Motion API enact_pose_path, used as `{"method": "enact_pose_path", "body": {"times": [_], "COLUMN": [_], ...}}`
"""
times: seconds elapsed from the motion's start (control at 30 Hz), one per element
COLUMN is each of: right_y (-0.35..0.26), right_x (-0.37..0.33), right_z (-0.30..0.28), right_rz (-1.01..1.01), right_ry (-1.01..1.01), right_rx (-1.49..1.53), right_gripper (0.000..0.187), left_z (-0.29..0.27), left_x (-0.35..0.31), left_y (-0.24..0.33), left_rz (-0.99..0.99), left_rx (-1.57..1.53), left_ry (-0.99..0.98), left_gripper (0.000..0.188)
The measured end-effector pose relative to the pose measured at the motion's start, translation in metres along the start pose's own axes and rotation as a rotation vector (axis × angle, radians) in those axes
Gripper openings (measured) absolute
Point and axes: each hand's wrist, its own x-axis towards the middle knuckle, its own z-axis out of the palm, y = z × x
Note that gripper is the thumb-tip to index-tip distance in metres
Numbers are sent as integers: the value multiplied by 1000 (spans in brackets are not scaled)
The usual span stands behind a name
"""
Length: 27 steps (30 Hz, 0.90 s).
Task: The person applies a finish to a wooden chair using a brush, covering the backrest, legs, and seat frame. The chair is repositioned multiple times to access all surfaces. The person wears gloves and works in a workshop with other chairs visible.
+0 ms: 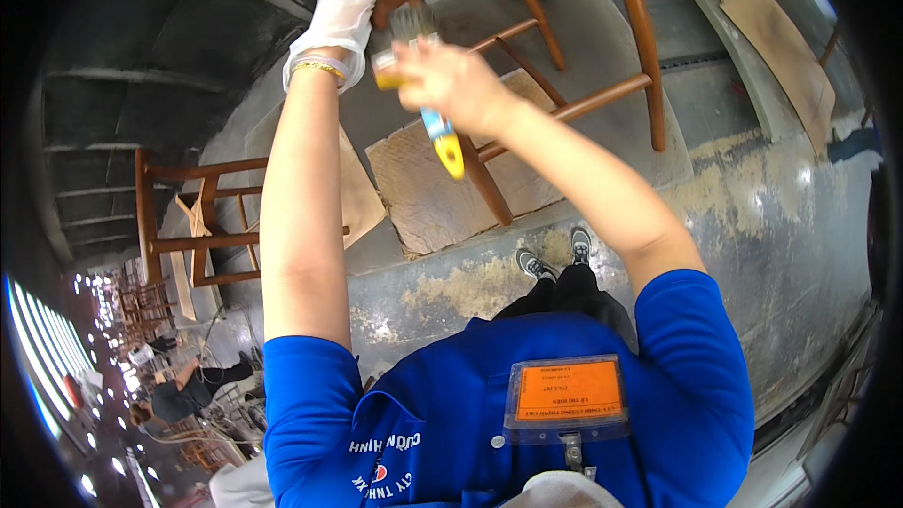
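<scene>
My left hand (340, 17), in a white glove, grips the edge of a brown wooden chair (574, 113) at the top of the head view. My right hand (456, 89) is bare and closed around a paintbrush (444, 143) with a blue and yellow handle. The grey bristles (414, 23) are up against the curved brown wood beside my left hand. A yellow and white piece (387, 73) also shows at my right fingers; blur hides whether it belongs to the same brush. The chair's legs and rungs stretch to the right and toward me.
Brown cardboard sheets (442, 193) lie on the stained concrete floor under the chair. Another wooden chair frame (212, 245) stands to the left. A cardboard piece (781, 52) leans at the far right. A person in dark clothes (193, 390) is at the lower left, near more chairs (143, 309).
</scene>
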Motion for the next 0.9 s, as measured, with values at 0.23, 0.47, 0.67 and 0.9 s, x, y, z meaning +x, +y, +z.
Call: {"method": "enact_pose_path", "body": {"times": [0.23,0.47,0.67,0.9], "right_y": [-131,-140,-176,-186], "right_x": [-251,-260,-237,-227], "right_z": [-44,-26,42,42], "right_rz": [185,1850,2313,1701], "right_ry": [-701,1127,1154,1309], "right_rx": [433,1646,1308,1768], "right_gripper": [24,25,31,30], "left_z": [19,18,26,30], "left_x": [8,20,9,-1], "left_y": [7,3,11,11], "left_rz": [55,123,0,-10], "left_rx": [55,111,32,33], "left_ry": [197,205,265,247], "left_gripper": [34,32,31,31]}}
